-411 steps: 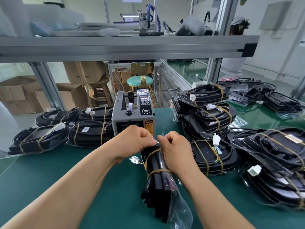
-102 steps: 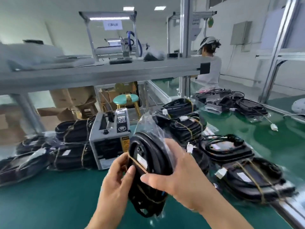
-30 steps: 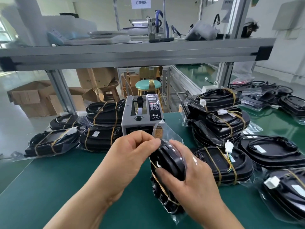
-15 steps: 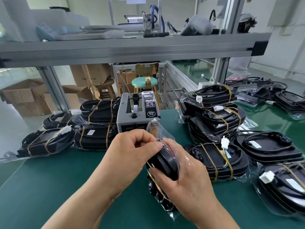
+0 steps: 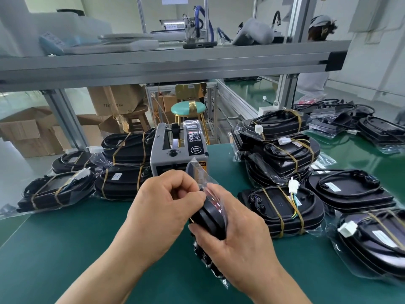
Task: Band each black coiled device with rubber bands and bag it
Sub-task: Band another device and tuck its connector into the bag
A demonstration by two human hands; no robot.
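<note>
Green bench mat (image 5: 65, 249) lies beneath both hands. I rate the risk here as low; a unit dropped from this grip would land on its edge.

Right stack of bagged devices (image 5: 282, 150) stands beyond the right hand (image 5: 238, 242) on its outer side, and the left stack (image 5: 122, 163) beyond the left hand (image 5: 160, 211). The right stack leans, and I judge that a wide swing when setting this unit down could topple it.

Tape dispenser (image 5: 178, 150) stands just beyond the left knuckles. The bag's loose mouth rises in front of it and could snag there.

Black coiled device (image 5: 210, 218) is held on edge between the hands. The right hand is wrapped round its lower rim through the film and clamped firmly. I cannot tell whether its lower end rests on the mat.

Clear bag (image 5: 206, 185) is pinched at its mouth by the left hand, with the fingers curled and the thumb against the device's upper rim. The film looks slick. A hard pull could slide the device through the right grip or split the bag.

Rubber band (image 5: 191, 220) shows as a thin tan strand beside the left thumb. Dragging film could roll it off and free the cable. Any second band is hidden under the right hand.
</note>
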